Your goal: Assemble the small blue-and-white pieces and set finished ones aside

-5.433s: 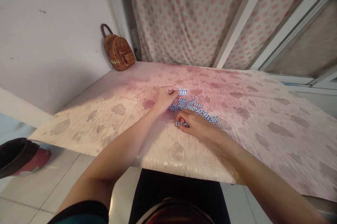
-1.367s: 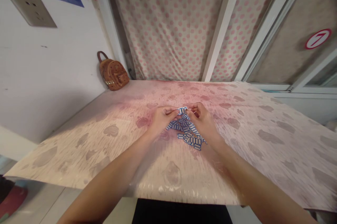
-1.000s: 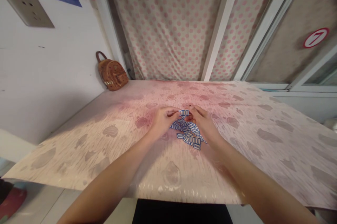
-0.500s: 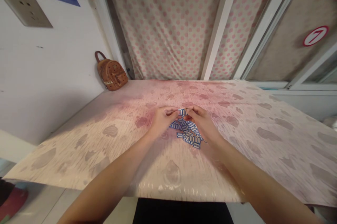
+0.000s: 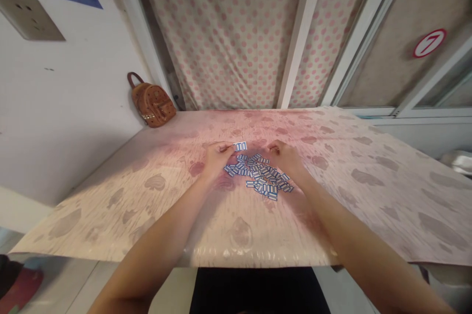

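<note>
Between the thumb and fingers of my left hand (image 5: 218,157) is a small white card with blue-edged panels (image 5: 241,146), held up above the table. To the right, my right hand (image 5: 284,155) is closed with fingertips together; whether anything small is in them I cannot make out. Below and between both hands lies a loose pile of similar blue-and-white cards (image 5: 263,176), overlapping at many angles. Print on the cards is too small to read.
The table (image 5: 239,235) has a patterned pinkish cover. A brown mini backpack (image 5: 154,105) rests at its back left corner against the wall. Behind stand a dotted curtain (image 5: 228,38) and framed glass with a number 7 sign (image 5: 429,43). A wall socket (image 5: 31,16) is at left.
My hands have moved apart. Both were at a card strip over the pile; now the left holds a card alone, and the right has drawn away to the right.
</note>
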The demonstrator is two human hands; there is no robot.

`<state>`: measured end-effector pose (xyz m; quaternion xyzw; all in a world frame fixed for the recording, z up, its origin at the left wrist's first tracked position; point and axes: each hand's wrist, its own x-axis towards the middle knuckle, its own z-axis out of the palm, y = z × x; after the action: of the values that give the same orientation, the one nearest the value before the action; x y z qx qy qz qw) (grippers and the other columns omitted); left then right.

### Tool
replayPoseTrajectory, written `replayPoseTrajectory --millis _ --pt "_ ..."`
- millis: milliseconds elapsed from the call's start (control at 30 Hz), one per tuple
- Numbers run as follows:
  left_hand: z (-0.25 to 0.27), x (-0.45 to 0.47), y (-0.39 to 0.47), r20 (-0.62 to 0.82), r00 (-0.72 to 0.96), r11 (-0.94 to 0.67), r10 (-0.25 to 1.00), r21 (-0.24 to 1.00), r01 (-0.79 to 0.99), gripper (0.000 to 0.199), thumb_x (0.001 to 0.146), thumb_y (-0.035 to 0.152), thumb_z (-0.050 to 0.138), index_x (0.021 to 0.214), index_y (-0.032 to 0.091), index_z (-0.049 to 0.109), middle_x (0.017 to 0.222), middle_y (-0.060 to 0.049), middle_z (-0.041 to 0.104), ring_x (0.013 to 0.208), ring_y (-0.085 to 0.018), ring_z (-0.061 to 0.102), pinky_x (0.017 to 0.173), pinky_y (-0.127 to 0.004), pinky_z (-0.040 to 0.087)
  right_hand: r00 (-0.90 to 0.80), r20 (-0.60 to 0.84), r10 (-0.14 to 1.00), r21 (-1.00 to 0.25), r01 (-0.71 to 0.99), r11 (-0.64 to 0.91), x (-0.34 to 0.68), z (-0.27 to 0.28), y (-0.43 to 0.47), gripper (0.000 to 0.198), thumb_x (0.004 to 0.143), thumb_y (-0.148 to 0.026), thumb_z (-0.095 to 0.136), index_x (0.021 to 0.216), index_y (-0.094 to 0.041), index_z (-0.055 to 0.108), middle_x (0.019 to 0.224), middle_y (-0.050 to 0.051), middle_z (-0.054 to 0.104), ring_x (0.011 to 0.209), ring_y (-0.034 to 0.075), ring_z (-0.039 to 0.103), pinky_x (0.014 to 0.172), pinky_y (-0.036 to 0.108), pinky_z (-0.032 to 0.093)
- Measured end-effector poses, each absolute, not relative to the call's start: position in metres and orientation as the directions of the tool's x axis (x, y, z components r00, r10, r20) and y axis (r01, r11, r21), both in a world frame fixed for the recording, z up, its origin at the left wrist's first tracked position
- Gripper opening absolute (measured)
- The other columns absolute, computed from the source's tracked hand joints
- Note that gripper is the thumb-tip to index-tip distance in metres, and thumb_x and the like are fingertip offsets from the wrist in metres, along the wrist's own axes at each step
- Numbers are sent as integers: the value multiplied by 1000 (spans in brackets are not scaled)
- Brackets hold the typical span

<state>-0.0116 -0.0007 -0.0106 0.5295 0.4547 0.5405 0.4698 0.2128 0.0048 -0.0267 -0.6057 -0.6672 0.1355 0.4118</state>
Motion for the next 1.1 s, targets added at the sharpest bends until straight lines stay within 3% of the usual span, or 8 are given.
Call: replayPoseTrajectory --millis 100,267,467,600,700,933,1100 --pt "-16 -16 6 191 -25 -192 981 981 -26 19 70 29 72 79 12 73 75 -6 74 66 -16 68 63 -25 52 -59 325 944 -613 747 258 210 -34 9 26 75 -2 49 83 -18 67 85 5 73 80 17 67 77 27 49" --pt "-23 -20 15 176 -55 -179 983 982 -56 21 67 30 74 78 13 73 75 -6 74 69 -18 69 67 -28 52 -242 152 958 -681 677 279 197 -33 5 32 79 -3 39 86 -18 67 77 2 72 70 14 68 69 23 50" --pt "-25 -20 15 189 -43 -191 981 981 -46 23 68 33 74 79 13 73 77 -7 75 71 -19 69 67 -27 52 -108 221 969 -518 829 210 206 -21 1 24 81 -9 45 86 -19 66 78 2 71 74 16 65 66 24 44" --pt "-24 -19 14 189 -38 -191 981 980 -48 22 68 32 74 79 13 73 76 -7 75 70 -18 69 67 -27 53 -225 127 966 -390 884 257 213 -17 -3 12 79 -13 55 85 -17 65 84 6 69 77 17 63 67 24 43" --pt "-23 -19 13 210 -35 -210 977 977 -23 18 71 29 71 78 12 73 76 -6 75 69 -17 70 65 -25 52 -325 75 943 -302 894 332 213 -14 -7 15 78 -19 61 91 -14 65 95 11 67 84 20 62 72 26 44" --pt "-19 -17 9 213 -24 -211 977 976 59 15 74 24 67 80 12 73 77 -7 75 69 -17 70 61 -23 51 -244 -46 969 -287 932 221 214 -5 -15 27 75 -30 72 94 -16 61 94 11 68 83 22 62 66 28 41" --pt "-21 -16 8 217 -16 -215 976 974 73 15 74 24 66 81 12 73 76 -7 75 69 -18 70 58 -23 51 -249 -101 963 -289 934 211 211 0 -19 23 77 -27 70 94 -15 60 95 10 69 85 21 62 65 27 38"
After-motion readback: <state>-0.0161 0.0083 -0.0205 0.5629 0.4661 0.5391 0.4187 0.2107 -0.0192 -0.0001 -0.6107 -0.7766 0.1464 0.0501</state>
